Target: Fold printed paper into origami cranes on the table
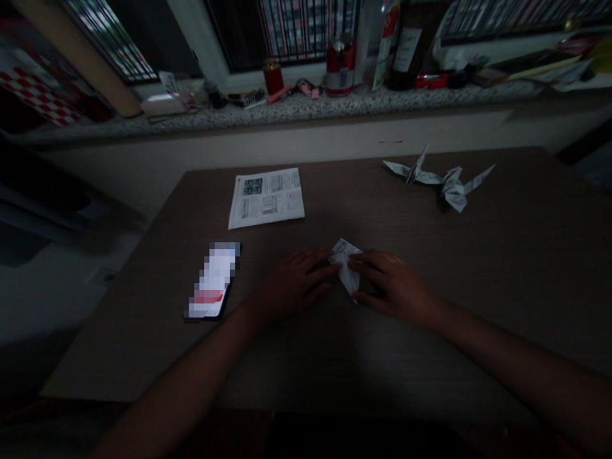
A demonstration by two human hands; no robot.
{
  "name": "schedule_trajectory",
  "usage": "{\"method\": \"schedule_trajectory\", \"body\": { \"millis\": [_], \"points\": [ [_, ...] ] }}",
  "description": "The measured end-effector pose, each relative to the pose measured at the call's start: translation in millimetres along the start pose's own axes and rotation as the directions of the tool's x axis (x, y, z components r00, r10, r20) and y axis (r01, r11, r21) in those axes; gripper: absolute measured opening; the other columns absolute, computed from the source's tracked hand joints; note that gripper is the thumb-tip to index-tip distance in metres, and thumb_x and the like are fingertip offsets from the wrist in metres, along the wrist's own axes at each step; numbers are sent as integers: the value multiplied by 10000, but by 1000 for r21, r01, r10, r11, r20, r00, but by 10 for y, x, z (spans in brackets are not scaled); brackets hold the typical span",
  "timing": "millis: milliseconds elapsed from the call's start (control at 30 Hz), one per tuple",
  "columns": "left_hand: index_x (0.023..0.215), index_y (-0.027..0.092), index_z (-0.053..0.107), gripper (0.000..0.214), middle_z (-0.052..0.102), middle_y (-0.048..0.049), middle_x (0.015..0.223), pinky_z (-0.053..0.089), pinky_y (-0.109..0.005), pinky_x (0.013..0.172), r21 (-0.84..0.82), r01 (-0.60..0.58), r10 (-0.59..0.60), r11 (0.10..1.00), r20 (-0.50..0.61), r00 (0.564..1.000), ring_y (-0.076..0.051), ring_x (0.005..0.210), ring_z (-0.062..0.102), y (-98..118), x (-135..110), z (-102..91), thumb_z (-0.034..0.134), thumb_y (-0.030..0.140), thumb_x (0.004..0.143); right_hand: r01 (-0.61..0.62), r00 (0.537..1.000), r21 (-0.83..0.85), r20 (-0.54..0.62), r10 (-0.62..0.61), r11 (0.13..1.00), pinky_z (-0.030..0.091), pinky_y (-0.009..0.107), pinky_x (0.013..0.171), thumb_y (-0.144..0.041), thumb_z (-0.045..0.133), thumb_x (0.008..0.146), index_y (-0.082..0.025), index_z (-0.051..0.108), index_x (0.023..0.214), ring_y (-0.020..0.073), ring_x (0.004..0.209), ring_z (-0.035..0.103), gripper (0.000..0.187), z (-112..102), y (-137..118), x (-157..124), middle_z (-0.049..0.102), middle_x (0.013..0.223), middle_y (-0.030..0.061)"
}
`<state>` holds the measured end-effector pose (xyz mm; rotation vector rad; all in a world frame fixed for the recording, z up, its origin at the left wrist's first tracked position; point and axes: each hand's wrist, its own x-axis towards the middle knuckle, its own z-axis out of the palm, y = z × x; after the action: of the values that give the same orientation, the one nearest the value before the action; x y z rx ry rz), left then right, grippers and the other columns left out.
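Note:
A small kite-shaped piece of folded printed paper (350, 280) lies on the table in front of me. My left hand (301, 280) reaches it from the left, its fingertips pressing on the paper's left edge. From the other side my right hand (389, 280) holds the paper, index finger over the upper part and thumb near the lower point. The fingers cover part of the folds. Two paper cranes (414, 173), (456, 189) folded from printed sheets stand beyond my right hand. A folded newspaper sheet (268, 197) rests farther back to the left.
A phone (213, 280) with a lit, pixelated screen lies left of my left forearm on the brown table (454, 255). Behind it, a granite windowsill (287, 115) carries a red can (341, 67), a red jar (273, 78), a dark bottle (406, 54) and other small items.

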<state>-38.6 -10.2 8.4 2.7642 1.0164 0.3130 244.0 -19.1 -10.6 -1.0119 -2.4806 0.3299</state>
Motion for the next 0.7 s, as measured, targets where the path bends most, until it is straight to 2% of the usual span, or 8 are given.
{"method": "schedule_trajectory", "body": {
  "millis": [167, 333, 467, 600, 700],
  "points": [
    [1504, 274, 511, 458, 498, -82, 1570, 355, -529, 1217, -10, -17, 18, 1000, 31, 999, -287, 1458, 446, 49, 17, 38, 481, 423, 1072, -14, 999, 55, -46, 17, 998, 540, 543, 1000, -324, 600, 1003, -216, 672, 1332, 326, 1224, 634, 354, 7, 28, 29, 675, 1347, 143],
    [1488, 276, 527, 433, 513, -89, 1547, 388, -517, 1190, -43, 10, -9, 999, 27, 1000, -283, 1428, 472, 77, 42, 37, 464, 401, 1079, -74, 986, 229, -132, 106, 971, 577, 486, 973, -270, 535, 1029, -266, 730, 1213, 268, 1128, 695, 269, 50, 101, 108, 736, 1217, 95],
    [1432, 253, 580, 402, 540, -102, 1508, 415, -507, 1160, -70, 29, -28, 997, 20, 999, -287, 1380, 504, 108, 82, 1, 474, 401, 1074, -133, 973, 312, -137, 183, 941, 597, 444, 909, -250, 566, 1005, -250, 745, 1082, 252, 1023, 726, 195, 58, 123, 184, 756, 1112, 80],
    [1373, 256, 624, 369, 585, -89, 1441, 446, -488, 1116, -93, 53, -52, 994, 17, 999, -283, 1325, 538, 125, 142, -46, 490, 410, 1066, -181, 960, 312, -151, 237, 933, 585, 416, 870, -259, 634, 962, -230, 734, 985, 255, 1002, 711, 106, 46, 128, 232, 729, 1080, 90],
    [1302, 249, 666, 320, 619, -87, 1384, 463, -487, 1086, -106, 71, -71, 992, 5, 997, -280, 1276, 571, 130, 201, -61, 502, 379, 1060, -230, 945, 314, -153, 288, 921, 579, 390, 790, -276, 642, 953, -224, 716, 934, 236, 895, 699, 92, 48, 149, 263, 711, 1000, 78]
  ]
}}
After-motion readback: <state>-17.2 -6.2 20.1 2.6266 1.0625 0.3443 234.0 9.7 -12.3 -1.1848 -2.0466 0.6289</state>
